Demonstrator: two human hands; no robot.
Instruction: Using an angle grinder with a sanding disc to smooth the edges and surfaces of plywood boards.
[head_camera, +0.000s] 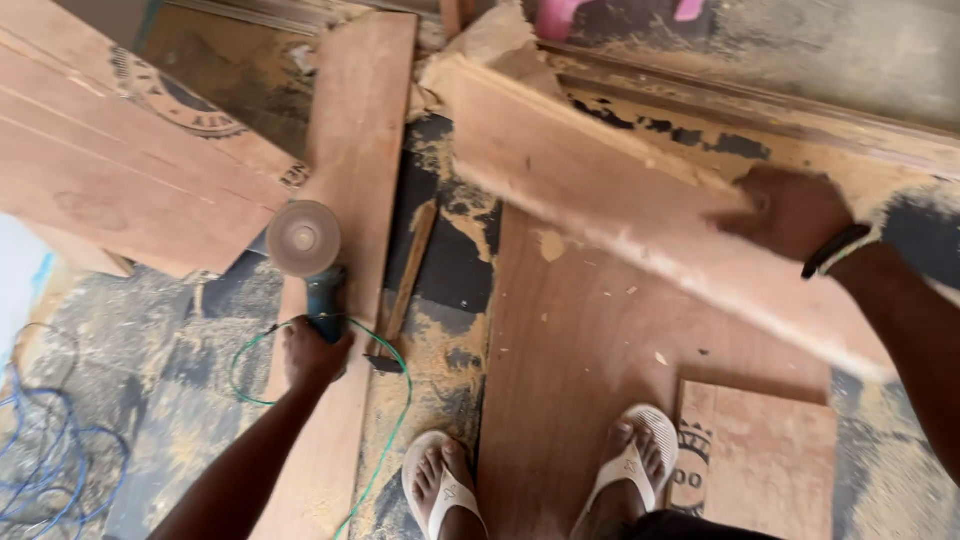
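My left hand (313, 355) grips the teal body of an angle grinder (318, 270) whose round sanding disc faces up, over a long narrow plywood strip (355, 150) lying on the floor. My right hand (790, 210), with a black band on the wrist, holds a long plywood board (600, 190) lifted and tilted; the board is blurred with motion. My two feet in white sandals (630, 465) stand on a plywood sheet (570, 360) on the floor.
A large plywood panel (110, 160) with a round stamp lies at the left. A small stamped offcut (765, 465) sits at bottom right. A thin wooden stick (408, 275), a green cable (385, 400), blue cables (50, 450) and sawdust cover the floor.
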